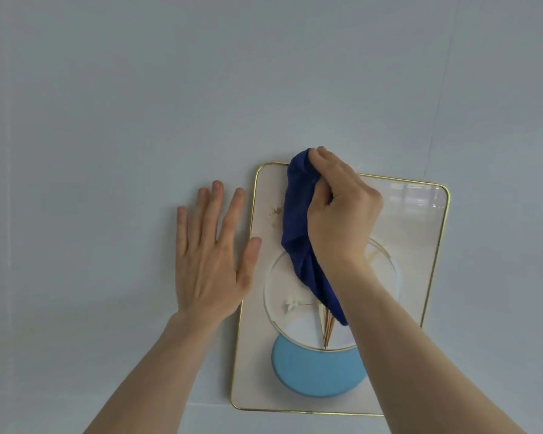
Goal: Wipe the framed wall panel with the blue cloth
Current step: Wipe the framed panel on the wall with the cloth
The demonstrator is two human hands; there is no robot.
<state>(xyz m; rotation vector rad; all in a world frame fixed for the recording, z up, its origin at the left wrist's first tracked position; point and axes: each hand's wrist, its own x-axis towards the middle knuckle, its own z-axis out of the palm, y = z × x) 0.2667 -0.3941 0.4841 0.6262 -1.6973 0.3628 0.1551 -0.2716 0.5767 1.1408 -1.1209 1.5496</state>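
The framed wall panel (420, 245) hangs on a pale wall; it is white with a thin gold rim, a gold circle and a light blue disc low down. My right hand (342, 211) is shut on the bunched dark blue cloth (298, 233) and presses it against the panel's upper left part. The cloth hangs down over the gold circle. A brownish smudge (276, 213) shows just left of the cloth. My left hand (212, 255) lies flat and open on the wall, its thumb touching the panel's left rim.
Plain pale blue-grey wall (107, 104) surrounds the panel on all sides. A faint horizontal seam runs across the wall below the panel.
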